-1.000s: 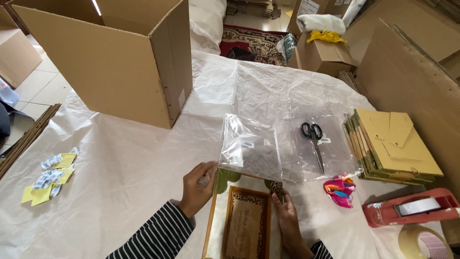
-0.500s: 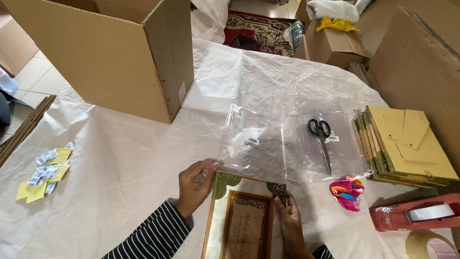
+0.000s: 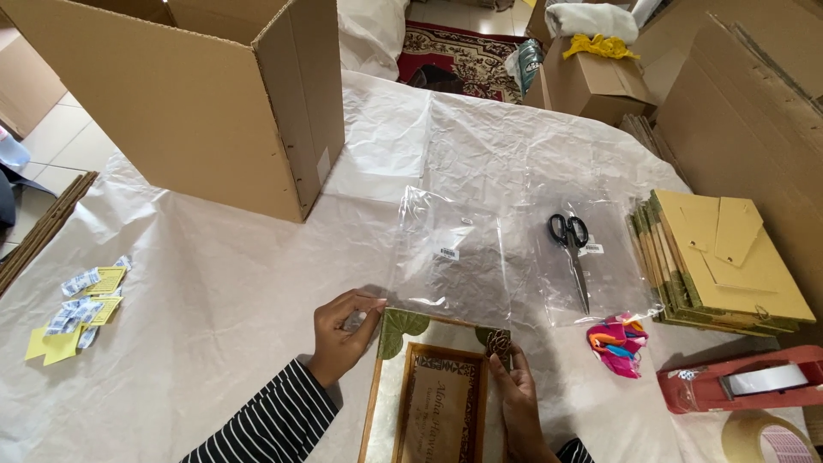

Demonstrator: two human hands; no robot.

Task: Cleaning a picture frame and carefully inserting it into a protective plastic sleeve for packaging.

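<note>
Both hands, left hand (image 3: 341, 333) and right hand (image 3: 513, 390), seemingly pinch the clear bag (image 3: 450, 257) over a wooden frame (image 3: 437, 390).

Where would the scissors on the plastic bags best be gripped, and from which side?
Probably by the black handle loops at the far end of the scissors, coming from above: they lie flat and closed, with the blades pointing toward the person.

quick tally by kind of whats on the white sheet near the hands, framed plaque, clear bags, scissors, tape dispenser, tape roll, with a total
framed plaque, held by the left hand and right hand: 1
clear bags: 2
scissors: 1
red tape dispenser: 1
tape roll: 1
Total: 6
</note>
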